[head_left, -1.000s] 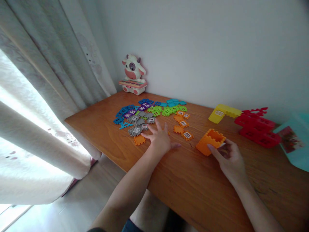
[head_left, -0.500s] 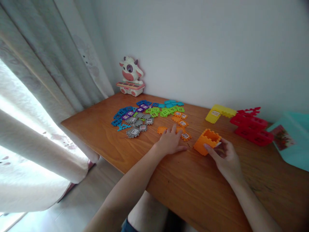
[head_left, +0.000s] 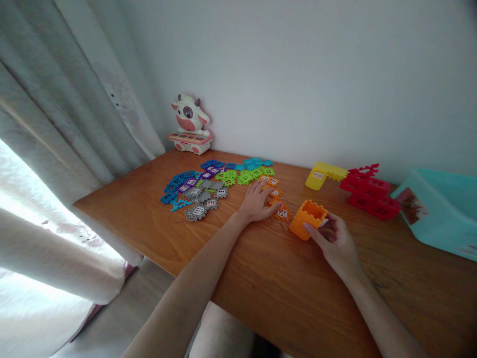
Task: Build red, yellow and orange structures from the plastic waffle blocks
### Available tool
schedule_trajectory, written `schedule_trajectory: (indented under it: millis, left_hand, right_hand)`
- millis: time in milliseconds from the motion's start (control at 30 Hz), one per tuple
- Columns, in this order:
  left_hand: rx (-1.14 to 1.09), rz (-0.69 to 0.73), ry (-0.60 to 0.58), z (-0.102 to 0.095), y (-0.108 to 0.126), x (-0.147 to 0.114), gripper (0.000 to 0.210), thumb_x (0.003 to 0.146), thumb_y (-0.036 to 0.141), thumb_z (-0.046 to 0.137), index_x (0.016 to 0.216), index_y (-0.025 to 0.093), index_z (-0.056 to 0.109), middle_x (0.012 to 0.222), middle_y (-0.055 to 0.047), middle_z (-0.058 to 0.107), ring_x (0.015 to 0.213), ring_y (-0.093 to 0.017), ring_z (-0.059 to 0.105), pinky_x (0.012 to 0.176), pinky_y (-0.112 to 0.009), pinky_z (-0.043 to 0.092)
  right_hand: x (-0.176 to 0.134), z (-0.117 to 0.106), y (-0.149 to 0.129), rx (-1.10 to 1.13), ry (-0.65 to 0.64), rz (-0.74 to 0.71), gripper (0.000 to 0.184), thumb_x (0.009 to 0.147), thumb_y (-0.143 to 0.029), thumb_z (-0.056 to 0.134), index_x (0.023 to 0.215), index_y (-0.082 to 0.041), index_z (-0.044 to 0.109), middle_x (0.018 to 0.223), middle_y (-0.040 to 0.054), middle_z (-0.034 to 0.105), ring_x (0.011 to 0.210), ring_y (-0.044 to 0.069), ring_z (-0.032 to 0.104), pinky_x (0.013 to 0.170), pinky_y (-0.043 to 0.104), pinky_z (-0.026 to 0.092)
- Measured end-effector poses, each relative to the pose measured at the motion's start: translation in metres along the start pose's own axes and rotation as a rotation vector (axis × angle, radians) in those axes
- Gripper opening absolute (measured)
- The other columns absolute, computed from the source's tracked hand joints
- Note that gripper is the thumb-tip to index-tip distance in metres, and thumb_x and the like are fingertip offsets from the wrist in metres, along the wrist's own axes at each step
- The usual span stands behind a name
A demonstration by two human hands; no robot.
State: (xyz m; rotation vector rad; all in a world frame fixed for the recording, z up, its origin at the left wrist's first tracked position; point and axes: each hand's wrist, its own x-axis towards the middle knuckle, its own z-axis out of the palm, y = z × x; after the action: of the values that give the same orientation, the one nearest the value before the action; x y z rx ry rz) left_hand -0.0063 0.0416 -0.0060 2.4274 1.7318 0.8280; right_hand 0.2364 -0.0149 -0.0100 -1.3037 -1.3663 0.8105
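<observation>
My right hand (head_left: 337, 241) grips an orange box of interlocking panels (head_left: 303, 223), thumb on its near face and fingers behind its right side. The box is open at the top and tilted on the table. My left hand (head_left: 256, 203) lies palm down with fingers spread, over and beside the loose orange building panels (head_left: 283, 214), some with white window prints; it covers part of them. To its left lie grey panels (head_left: 204, 197), and beyond are green panels (head_left: 248, 175).
Purple panels (head_left: 187, 185), blue panels (head_left: 175, 186) and light-blue panels (head_left: 254, 162) lie further back. A yellow assembly (head_left: 315, 180), a red assembly (head_left: 368, 191) and a turquoise bin (head_left: 436, 223) stand at right. A cow toy piano (head_left: 190, 139) sits in the far corner, near a curtain (head_left: 74, 99).
My left hand has moved forward over the orange panels, away from the table's near edge. My right hand still holds the orange box. The view has turned slightly right, showing more of the bin.
</observation>
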Motion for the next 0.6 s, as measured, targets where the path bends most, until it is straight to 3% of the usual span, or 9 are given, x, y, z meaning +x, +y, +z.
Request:
schedule_trajectory:
  millis: [200,300,467,600]
  left_hand:
    - [0.072,0.076,-0.217,0.007,-0.011,0.03,0.073,0.091,0.074,0.044,0.151,0.031,0.046,0.166,-0.008,0.032,0.156,-0.035,0.022,0.124,-0.062,0.015]
    - [0.08,0.092,-0.276,0.013,-0.009,0.037,0.078,0.09,0.078,0.039,0.152,0.03,0.045,0.166,-0.009,0.032,0.156,-0.036,0.021,0.124,-0.065,0.013]
    - [0.052,0.102,-0.21,0.017,0.001,0.03,0.074,0.092,0.075,0.041,0.149,0.029,0.049,0.161,-0.008,0.042,0.151,-0.031,0.032,0.125,-0.056,0.021]
    - [0.043,0.07,-0.137,0.013,0.009,0.016,0.055,0.097,0.062,0.044,0.14,0.03,0.058,0.153,-0.005,0.053,0.144,-0.031,0.04,0.118,-0.052,0.033]
  right_hand:
    - [0.002,-0.002,0.005,-0.011,-0.018,-0.002,0.069,0.066,-0.061,0.085,0.118,-0.024,0.058,0.091,0.0028,0.066,0.073,0.021,0.064,0.068,0.038,0.058]
    - [0.001,-0.003,0.005,-0.018,-0.035,0.003,0.066,0.068,-0.058,0.085,0.117,-0.024,0.057,0.087,0.0022,0.066,0.07,0.02,0.064,0.065,0.037,0.058]
    - [-0.003,-0.002,0.001,-0.044,-0.021,0.03,0.067,0.068,-0.06,0.082,0.118,-0.024,0.056,0.098,0.0051,0.07,0.073,0.021,0.064,0.066,0.038,0.058]
    - [-0.005,-0.004,0.003,-0.062,-0.029,0.07,0.067,0.067,-0.061,0.082,0.118,-0.025,0.056,0.101,0.0067,0.071,0.077,0.023,0.067,0.067,0.04,0.059]
